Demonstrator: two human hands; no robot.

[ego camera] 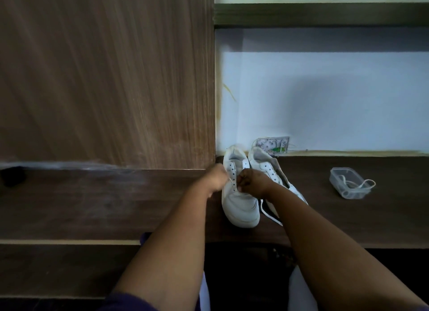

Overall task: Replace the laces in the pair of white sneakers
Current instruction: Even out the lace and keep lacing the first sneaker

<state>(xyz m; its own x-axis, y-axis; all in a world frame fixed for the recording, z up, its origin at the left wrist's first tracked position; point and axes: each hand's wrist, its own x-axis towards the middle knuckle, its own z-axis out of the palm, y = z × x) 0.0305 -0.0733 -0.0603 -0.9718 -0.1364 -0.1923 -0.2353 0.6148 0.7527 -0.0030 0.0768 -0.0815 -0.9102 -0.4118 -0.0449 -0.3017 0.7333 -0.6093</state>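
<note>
Two white sneakers stand side by side on the dark wooden desk [116, 206], heels toward the wall. The left sneaker [239, 206] points its toe at me; the right sneaker [262, 164] is partly hidden by my right forearm. My left hand [217, 177] and my right hand [251, 179] are both curled over the left sneaker's eyelets, each pinching the white lace [234, 183] at the lower rows. A loose white lace end [270, 215] trails on the desk beside the toe.
A clear plastic container [348, 183] with another white lace [366, 184] spilling over its rim sits at the right. A wood-grain panel [104, 78] rises at the left, a white wall [325, 102] behind. An open wall socket [272, 144] shows behind the shoes.
</note>
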